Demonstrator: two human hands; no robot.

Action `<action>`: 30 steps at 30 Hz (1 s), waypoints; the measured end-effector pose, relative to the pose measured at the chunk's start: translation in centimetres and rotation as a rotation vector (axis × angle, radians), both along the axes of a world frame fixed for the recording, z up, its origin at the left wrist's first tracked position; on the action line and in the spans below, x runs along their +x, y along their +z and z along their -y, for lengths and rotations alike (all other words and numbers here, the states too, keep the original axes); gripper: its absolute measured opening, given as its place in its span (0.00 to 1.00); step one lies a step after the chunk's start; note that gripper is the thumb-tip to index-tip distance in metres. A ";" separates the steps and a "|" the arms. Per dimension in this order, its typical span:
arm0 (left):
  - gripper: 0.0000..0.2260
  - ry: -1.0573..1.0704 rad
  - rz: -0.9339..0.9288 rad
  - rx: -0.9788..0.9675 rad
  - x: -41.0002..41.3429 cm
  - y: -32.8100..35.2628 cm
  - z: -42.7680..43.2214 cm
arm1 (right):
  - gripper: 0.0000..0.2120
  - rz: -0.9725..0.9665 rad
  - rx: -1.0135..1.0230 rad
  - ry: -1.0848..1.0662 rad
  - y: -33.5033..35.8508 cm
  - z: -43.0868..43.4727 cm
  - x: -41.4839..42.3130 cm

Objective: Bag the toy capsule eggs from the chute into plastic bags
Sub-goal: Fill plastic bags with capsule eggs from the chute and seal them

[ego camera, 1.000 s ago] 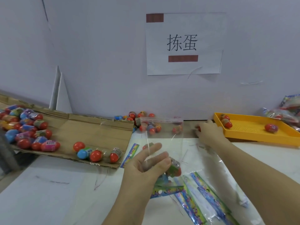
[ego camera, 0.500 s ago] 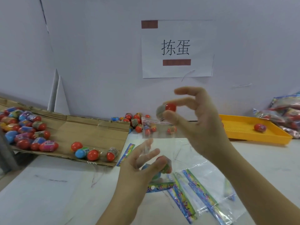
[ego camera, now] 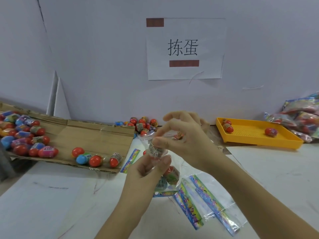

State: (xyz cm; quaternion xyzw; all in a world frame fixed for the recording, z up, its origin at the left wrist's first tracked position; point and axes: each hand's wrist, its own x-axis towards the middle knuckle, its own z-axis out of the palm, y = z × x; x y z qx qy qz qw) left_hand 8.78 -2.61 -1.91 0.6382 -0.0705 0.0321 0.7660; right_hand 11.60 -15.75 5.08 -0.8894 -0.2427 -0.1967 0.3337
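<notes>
At 9 o'clock from the hands, the cardboard chute (ego camera: 96, 135) is loaded with loose eggs (ego camera: 25, 137). At centre, a clear plastic bag (ego camera: 178, 163) holding at least 2 eggs is pinched near its mouth by the curled left hand (ego camera: 145, 171). 1 capsule egg (ego camera: 155, 150) is gripped between the thumb and fingers of the right hand (ego camera: 188, 135) at the opening. Should the thin mouth be allowed to collapse, the egg could be dropped outside.

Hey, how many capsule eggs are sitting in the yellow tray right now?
3. Two sit side by side in the far left corner of the yellow tray, a rear egg and a front egg; a lone egg lies right of centre. None seems hidden.
</notes>
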 end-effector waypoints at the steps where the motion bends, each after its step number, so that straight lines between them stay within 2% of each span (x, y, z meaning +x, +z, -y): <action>1: 0.15 0.005 -0.002 -0.009 0.0 0.1 0.0 | 0.09 -0.015 -0.012 0.007 -0.2 0.0 0.1; 7: 0.18 0.001 -0.015 -0.005 0.1 0.0 0.1 | 0.28 -0.063 -0.149 0.035 -0.6 0.6 0.7; 10: 0.17 0.014 -0.023 -0.009 0.2 0.0 0.1 | 0.34 -0.167 -0.228 0.119 -1.1 0.7 0.8; 12: 0.14 0.040 -0.034 -0.032 0.3 -0.1 0.0 | 0.27 -0.166 -0.129 0.158 -1.3 0.6 1.1; 15: 0.11 0.105 -0.064 -0.090 0.5 -0.2 -0.4 | 0.10 -0.071 0.326 0.105 -1.5 1.1 3.8; 16: 0.11 0.119 -0.072 -0.102 0.6 -0.3 -0.5 | 0.07 -0.068 0.441 0.054 -1.9 1.5 5.4; 17: 0.10 0.131 -0.080 -0.108 0.7 -0.4 -0.5 | 0.08 -0.080 0.456 -0.023 -2.5 1.8 7.2; 18: 0.10 0.141 -0.084 -0.108 0.8 -0.5 -0.5 | 0.11 -0.109 0.362 -0.116 -3.2 2.1 8.9; 20: 0.10 0.150 -0.090 -0.116 0.9 -0.5 -0.5 | 0.22 -0.204 -0.047 -0.272 -5.3 2.6 12.5; 22: 0.11 0.148 -0.111 -0.151 1.1 -0.6 -0.5 | 0.28 -0.318 -0.424 -0.339 -7.4 2.7 15.0; 23: 0.12 0.146 -0.125 -0.184 1.2 -0.5 -0.6 | 0.28 -0.355 -0.533 -0.359 -8.2 2.8 15.8; 25: 0.15 0.158 -0.178 -0.247 1.6 -0.4 -0.7 | 0.22 -0.370 -0.591 -0.397 -9.1 3.2 16.7; 27: 0.15 0.166 -0.239 -0.278 2.0 -0.5 -0.9 | 0.16 -0.265 -0.499 -0.434 -9.3 3.2 16.9; 28: 0.13 0.157 -0.253 -0.276 2.0 -0.5 -0.9 | 0.14 -0.199 -0.368 -0.438 -9.1 3.1 16.7; 30: 0.12 0.107 -0.243 -0.247 1.9 -0.4 -0.9 | 0.14 -0.154 0.060 -0.402 -7.8 2.3 15.4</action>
